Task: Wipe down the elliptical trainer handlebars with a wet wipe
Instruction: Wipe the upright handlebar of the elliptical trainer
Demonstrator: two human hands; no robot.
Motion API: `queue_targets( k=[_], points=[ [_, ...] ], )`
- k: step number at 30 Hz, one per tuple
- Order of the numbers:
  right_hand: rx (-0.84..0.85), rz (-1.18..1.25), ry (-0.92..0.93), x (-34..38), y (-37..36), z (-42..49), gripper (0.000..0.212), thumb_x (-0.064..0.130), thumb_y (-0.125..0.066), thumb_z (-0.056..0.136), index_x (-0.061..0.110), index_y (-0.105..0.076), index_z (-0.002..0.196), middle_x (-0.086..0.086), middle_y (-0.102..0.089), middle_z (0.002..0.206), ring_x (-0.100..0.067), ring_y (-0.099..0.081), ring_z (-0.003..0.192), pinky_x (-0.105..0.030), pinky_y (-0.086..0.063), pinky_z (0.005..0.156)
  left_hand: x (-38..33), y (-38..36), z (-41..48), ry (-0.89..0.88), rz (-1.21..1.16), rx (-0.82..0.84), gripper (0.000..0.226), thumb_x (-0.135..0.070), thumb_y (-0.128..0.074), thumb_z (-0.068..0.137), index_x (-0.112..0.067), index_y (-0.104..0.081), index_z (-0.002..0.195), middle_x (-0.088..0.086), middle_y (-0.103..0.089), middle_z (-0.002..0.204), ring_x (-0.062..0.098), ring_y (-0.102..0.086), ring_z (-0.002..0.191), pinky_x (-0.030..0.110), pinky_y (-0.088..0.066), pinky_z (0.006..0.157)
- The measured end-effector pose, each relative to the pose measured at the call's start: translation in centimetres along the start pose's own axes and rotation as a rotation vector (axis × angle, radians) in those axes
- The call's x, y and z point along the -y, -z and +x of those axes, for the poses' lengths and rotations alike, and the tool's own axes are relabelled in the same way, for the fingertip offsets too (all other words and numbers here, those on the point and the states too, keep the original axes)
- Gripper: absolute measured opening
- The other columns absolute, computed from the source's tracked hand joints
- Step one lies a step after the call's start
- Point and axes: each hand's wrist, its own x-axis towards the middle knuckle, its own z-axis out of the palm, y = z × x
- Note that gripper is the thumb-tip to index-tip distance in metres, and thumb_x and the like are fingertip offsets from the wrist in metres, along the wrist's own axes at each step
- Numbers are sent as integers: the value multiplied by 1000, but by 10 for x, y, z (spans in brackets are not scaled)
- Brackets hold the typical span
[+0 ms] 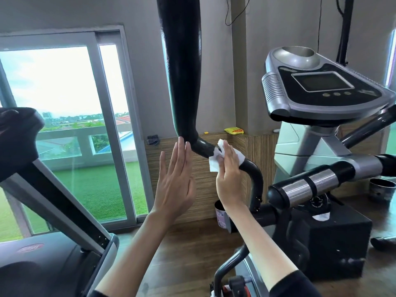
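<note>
White crumpled wipe (214, 166) on glossy black tubular handlebar (182, 82)

Above the right grip (228, 168) the thick handlebar (182, 82) rises. To its left, the flat left grip (175, 179) stands close, perhaps touching the handlebar. Right-below, the silver-banded bar (308, 186) crowds in; directly beneath is open.

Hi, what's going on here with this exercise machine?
A person is wiping a tall black handlebar. Their right hand holds a white wet wipe wrapped round its bend, just below the padded grip. The left hand is open with straight fingers beside the bar; whether it touches is unclear. The console stands to the right, untouched.
</note>
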Motion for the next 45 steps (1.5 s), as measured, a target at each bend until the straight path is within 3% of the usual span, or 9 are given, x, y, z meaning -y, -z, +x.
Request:
queue_targets(
  k=[6, 10, 15, 20, 28, 33, 37, 40, 45],
  points=[
    [23, 91, 129, 26, -20, -4, 51, 22, -41, 101, 2, -29, 147, -10, -35, 152, -15, -26, 143, -29, -29, 114, 5, 2, -3, -11, 6, 0, 75, -13, -28, 84, -9, 1, 153, 2, 12, 160, 21, 0, 149, 53, -6, 118],
    [-1, 4, 203, 28, -30, 4, 54, 31, -39, 101, -2, -34, 144, -12, -39, 148, -14, -25, 142, -40, -32, 113, 5, 2, -2, -15, 8, 4, 79, -13, -30, 83, -12, 7, 153, 4, 10, 160, 20, 0, 149, 51, -5, 119],
    [-66, -53, 292, 16, -29, 14, 46, 21, -50, 96, -3, -48, 135, -11, -54, 136, -21, -47, 131, -43, -40, 108, 5, 2, 0, -39, 14, -1, 79, -14, -28, 83, -14, 10, 152, -3, 15, 159, 20, 0, 149, 53, -8, 118],
    [-93, -74, 348, -1, -14, 13, 39, 7, -53, 93, 1, -51, 131, -9, -57, 132, -17, -49, 127, -41, -42, 107, 7, 0, 3, -30, 12, -1, 79, -13, -28, 81, -12, 6, 153, -4, 19, 159, 19, 1, 149, 55, -10, 117],
    [-215, -25, 123, -34, 17, 10, 32, -9, -54, 90, 3, -65, 117, -2, -65, 117, -14, -62, 109, -34, -52, 92, 5, -5, 2, -28, 19, 1, 80, -14, -30, 81, -10, 5, 153, -2, 21, 159, 20, 1, 149, 53, -8, 118],
    [-218, -89, 127, -60, 26, -4, 33, 0, -52, 93, -5, -57, 125, -16, -61, 125, -19, -53, 122, -39, -45, 100, 6, -12, -1, -40, 35, -1, 81, -14, -31, 81, -10, 6, 153, 1, 14, 160, 21, 0, 149, 55, -10, 117],
    [-153, -184, 158, -66, 20, -16, 46, 13, -52, 93, -1, -45, 137, -10, -44, 143, -12, -31, 140, -44, -39, 107, 4, -14, -1, -45, 33, 5, 82, -15, -31, 81, -13, 10, 152, 0, 12, 159, 21, 0, 149, 56, -12, 117],
    [-151, -233, 188, -54, 12, -8, 47, 21, -54, 94, 1, -47, 137, -9, -50, 140, -16, -40, 135, -40, -42, 105, 3, -16, -1, -58, 45, 3, 84, -14, -31, 81, -15, 14, 151, -2, 15, 159, 20, 0, 149, 55, -12, 117],
    [-118, -229, 306, -10, -14, 7, 51, 8, -67, 86, -1, -50, 133, -12, -57, 132, -20, -48, 128, -41, -42, 105, 4, -20, 1, -55, 49, -9, 80, -13, -32, 82, -11, 4, 153, -1, 13, 160, 19, -1, 149, 53, -10, 118]
  ],
)
